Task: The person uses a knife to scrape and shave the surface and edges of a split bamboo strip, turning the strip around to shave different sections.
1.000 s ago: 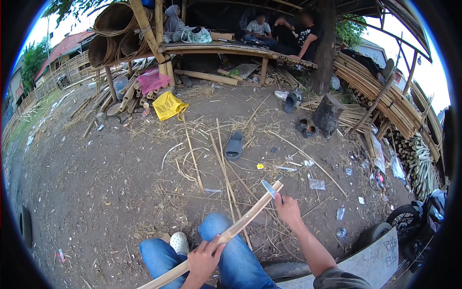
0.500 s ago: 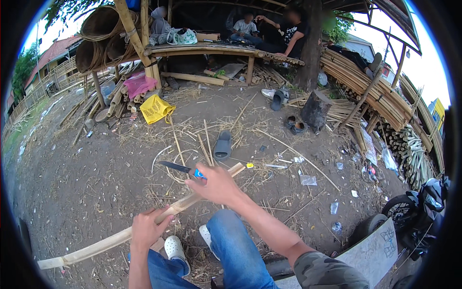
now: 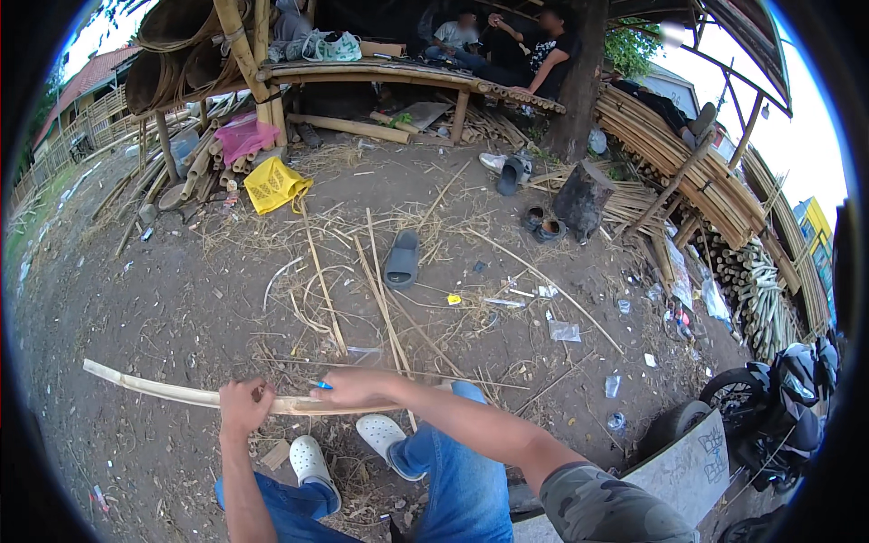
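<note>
- Head view: dirt ground (image 3: 172, 308), strewn with shavings, lies under and beyond the hands.
- Long pale bamboo strip (image 3: 294, 405): held above the ground, its long axis running roughly crosswise; a long free part reaches left past the left hand (image 3: 244, 404).
- Right hand (image 3: 348, 387): nearer the strip's right end, forearm (image 3: 471, 419) crossing over it, fingers curled around a knife (image 3: 321, 385); whether they also press the strip, I cannot tell.
- Left hand: fingers wrapped on the strip, left of the right hand.
- Knife: only a blue bit shows; blade not discernible.
</note>
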The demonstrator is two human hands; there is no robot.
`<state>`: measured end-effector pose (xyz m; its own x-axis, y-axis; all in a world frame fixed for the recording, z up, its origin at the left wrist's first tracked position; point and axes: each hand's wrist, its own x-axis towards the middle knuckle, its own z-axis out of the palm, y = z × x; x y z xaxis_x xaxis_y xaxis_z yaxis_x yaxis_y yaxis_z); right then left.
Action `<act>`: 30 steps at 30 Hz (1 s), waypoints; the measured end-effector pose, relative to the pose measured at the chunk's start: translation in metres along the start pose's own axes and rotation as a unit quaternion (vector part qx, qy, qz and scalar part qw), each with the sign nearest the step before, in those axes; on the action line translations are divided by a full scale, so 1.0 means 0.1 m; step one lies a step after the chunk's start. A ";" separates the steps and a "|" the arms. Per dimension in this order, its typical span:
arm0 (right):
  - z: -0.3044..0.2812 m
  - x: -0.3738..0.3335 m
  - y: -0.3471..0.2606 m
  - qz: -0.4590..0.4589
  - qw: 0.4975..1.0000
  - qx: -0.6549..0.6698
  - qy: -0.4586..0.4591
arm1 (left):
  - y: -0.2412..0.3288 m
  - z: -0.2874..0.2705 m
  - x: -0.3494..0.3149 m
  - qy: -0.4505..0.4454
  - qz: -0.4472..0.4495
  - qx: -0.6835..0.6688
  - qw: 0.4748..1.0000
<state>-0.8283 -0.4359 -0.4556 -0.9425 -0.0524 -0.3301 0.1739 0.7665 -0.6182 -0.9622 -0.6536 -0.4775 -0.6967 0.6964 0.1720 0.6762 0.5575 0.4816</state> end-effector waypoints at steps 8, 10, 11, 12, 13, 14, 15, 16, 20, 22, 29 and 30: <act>0.74 -0.51 -0.16 0.013 0.979 0.183 0.091 | 0.07 0.22 -0.02 0.152 0.159 -0.022 0.975; 0.83 -0.65 -0.27 -0.031 0.960 0.215 0.174 | 0.16 0.19 -0.01 0.138 0.168 -0.026 0.976; 0.87 -0.69 -0.36 -0.023 0.952 0.243 0.182 | 0.17 0.18 -0.01 0.127 0.172 -0.028 0.976; 0.94 -0.72 -0.43 -0.031 0.934 0.285 0.211 | 0.16 0.18 -0.03 0.114 0.169 -0.030 0.979; 1.01 -0.72 -0.41 -0.017 0.920 0.327 0.215 | 0.21 0.19 -0.04 0.108 0.164 -0.038 0.980; 1.04 -0.73 -0.46 -0.005 0.909 0.347 0.230 | 0.19 0.23 -0.03 0.135 0.181 -0.013 0.974; 1.05 -0.71 -0.45 -0.008 0.915 0.308 0.261 | 0.20 0.28 -0.04 0.109 0.161 -0.021 0.981; 1.06 -0.68 -0.45 0.001 0.912 0.315 0.264 | 0.25 0.31 -0.09 0.108 0.109 -0.053 0.987; 1.12 -0.57 -0.36 0.002 0.918 0.296 0.264 | 0.60 0.33 -0.55 0.129 -0.108 -0.232 0.958; 1.27 -0.50 -0.31 0.012 0.924 0.283 0.259 | 0.79 0.37 -1.00 0.080 -0.194 -0.427 0.880; 1.34 -0.33 -0.48 0.084 0.918 0.210 0.327 | 1.50 0.45 -2.33 -0.067 -0.348 -0.617 0.703; 1.38 -0.31 -0.45 0.091 0.916 0.213 0.328 | 1.51 0.39 -2.35 -0.074 -0.350 -0.615 0.703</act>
<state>-0.7676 -0.5566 -0.5160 -0.8306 0.5553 -0.0420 0.3098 0.3979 -0.8635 -0.6874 -0.7153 -0.4788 -0.6609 0.5374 -0.5239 -0.6017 0.0378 0.7978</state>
